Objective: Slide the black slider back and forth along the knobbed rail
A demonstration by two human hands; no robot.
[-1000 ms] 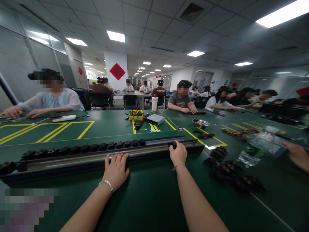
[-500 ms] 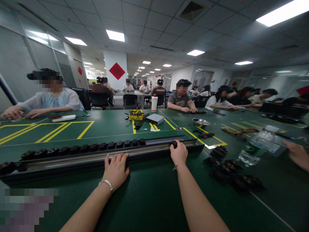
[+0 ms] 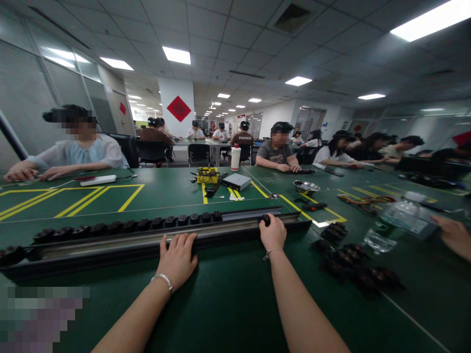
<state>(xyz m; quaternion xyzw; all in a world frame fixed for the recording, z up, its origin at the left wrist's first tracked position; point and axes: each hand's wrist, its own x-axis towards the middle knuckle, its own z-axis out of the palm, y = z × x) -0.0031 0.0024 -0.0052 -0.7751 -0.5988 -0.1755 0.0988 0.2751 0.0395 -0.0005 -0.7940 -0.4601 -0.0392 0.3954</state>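
Note:
A long black metal rail (image 3: 121, 247) with a channel along its top lies across the green table. My left hand (image 3: 177, 260) rests over its near edge, fingers spread and thumb apart. At the rail's right part, my right hand (image 3: 274, 233) is closed around a small black round part (image 3: 265, 220), mostly hidden by the fingers. Behind the channel stands a row of several black octagonal parts (image 3: 143, 225), which stops short of my right hand. More loose black parts (image 3: 351, 257) lie in a blurred group right of my right forearm.
A water bottle (image 3: 390, 223) stands at the right, near another person's hand (image 3: 454, 238). Farther back are a metal bowl (image 3: 306, 186), a grey box (image 3: 236, 182), a yellow block with cables (image 3: 208, 175) and a white tumbler (image 3: 235, 159). People sit around the tables.

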